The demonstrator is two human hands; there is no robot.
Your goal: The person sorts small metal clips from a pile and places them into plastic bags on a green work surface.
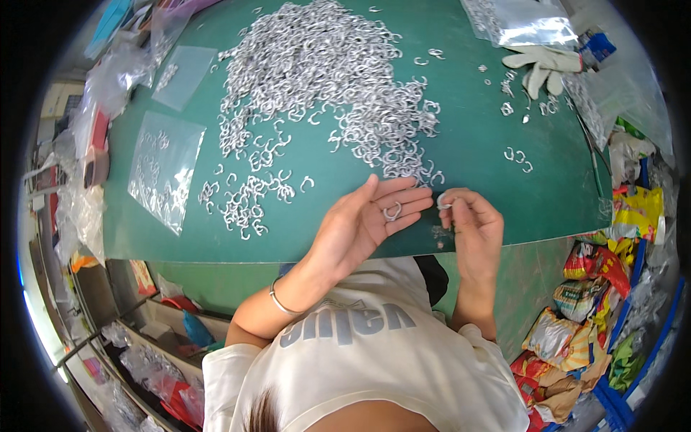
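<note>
My left hand (368,217) is held palm up near the table's front edge, its fingers stretched out. One small silvery C-shaped ring (392,212) lies loose across its fingers. Just to its right, my right hand (471,222) pinches another C-shaped ring (445,202) between thumb and fingertips. Beyond both hands spreads a large heap of the same silvery open rings (309,54), its near end reaching almost to my left fingertips. A smaller scatter of rings (252,198) lies left of my left hand.
Clear plastic bags (167,173) holding some rings lie on the green table (475,122) at left. A white work glove (540,65), more bags and a few loose pieces (518,158) are at right. Colourful packages (554,335) crowd the lower right; shelving (155,317) stands lower left.
</note>
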